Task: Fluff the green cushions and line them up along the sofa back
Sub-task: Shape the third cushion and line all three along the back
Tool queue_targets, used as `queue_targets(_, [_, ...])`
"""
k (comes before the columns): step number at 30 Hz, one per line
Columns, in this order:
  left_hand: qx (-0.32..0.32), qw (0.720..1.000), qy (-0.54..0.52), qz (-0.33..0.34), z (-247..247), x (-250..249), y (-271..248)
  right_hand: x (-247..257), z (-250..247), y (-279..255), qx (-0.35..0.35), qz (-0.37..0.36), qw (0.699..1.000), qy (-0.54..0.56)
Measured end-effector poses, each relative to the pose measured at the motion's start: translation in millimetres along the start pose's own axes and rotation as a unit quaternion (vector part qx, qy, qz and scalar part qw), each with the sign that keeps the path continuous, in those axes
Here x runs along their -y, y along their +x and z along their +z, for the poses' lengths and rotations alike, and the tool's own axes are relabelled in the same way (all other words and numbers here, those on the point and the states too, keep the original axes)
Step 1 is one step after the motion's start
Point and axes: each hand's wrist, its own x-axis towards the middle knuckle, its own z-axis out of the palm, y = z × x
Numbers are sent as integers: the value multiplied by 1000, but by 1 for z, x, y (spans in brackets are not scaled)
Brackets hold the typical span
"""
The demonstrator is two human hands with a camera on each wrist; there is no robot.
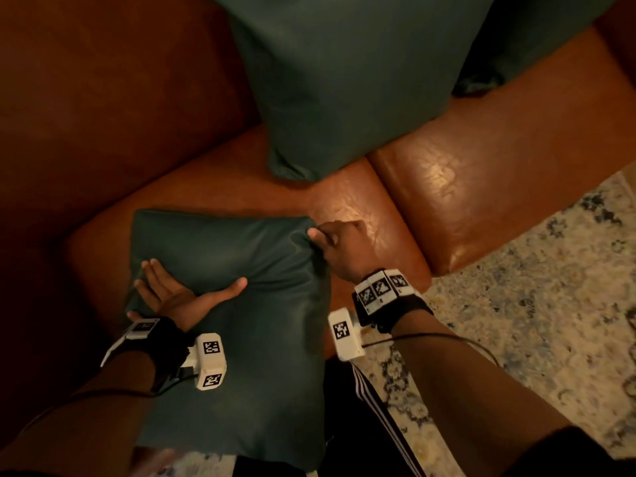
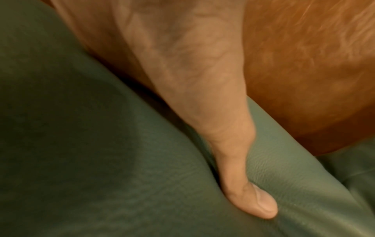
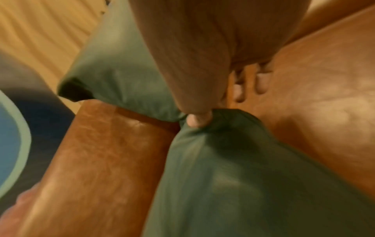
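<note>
The near green cushion is lying across the front edge of the brown leather sofa seat, its lower end hanging past the seat toward the person's striped trousers, which are hiding that corner. The left hand is pressing flat on the cushion's left part with fingers spread and straight; the left wrist view is showing only the thumb sinking into smooth, faintly grained green material, the other fingers being cut off. The right hand is pinching the cushion's far right corner, thumb and curled fingers bunching it into radiating creases; the fingers behind the corner are blurred in the right wrist view. Both wrists are wearing black straps with white marker blocks. Right of this grip, a patterned rug is covering the floor. Beyond the grip, a second green cushion is leaning upright against the sofa back, its top cut off. A third green cushion, partly hidden, is sitting farther right.
</note>
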Motion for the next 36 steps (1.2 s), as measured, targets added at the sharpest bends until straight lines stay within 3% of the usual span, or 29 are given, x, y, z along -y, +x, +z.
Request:
queue_targets(4, [7, 1000, 10, -2, -3, 0, 1, 25, -12, 8, -14, 17, 1000, 15])
queue_targets(11, [40, 999, 17, 3, -9, 4, 3, 19, -5, -17, -192, 101, 973, 80])
queue_targets(14, [55, 998, 15, 4, -12, 2, 6, 13, -4, -20, -155, 38, 985, 71])
queue_targets(17, [64, 998, 12, 5, -14, 3, 8, 22, -3, -16, -84, -34, 995, -32])
queue_targets(19, [66, 998, 10, 7, -14, 3, 10, 25, 1, -12, -106, -16, 993, -40])
queue_targets(24, [67, 998, 2, 10, -14, 6, 14, 25, 28, -8, -260, 93, 950, 144])
queue_targets(28, [71, 997, 10, 8, -14, 7, 21, 24, 27, -17, -191, 87, 909, 360])
queue_targets(31, [78, 997, 10, 12, -14, 8, 24, 11, 17, -20, -136, 55, 929, 340])
queue_targets(33, [79, 997, 7, 16, -15, 9, 25, 7, 14, -19, -142, 36, 940, 309])
queue_targets(36, [81, 996, 1, 20, -17, 8, 24, 4, 14, -6, -187, 57, 895, 402])
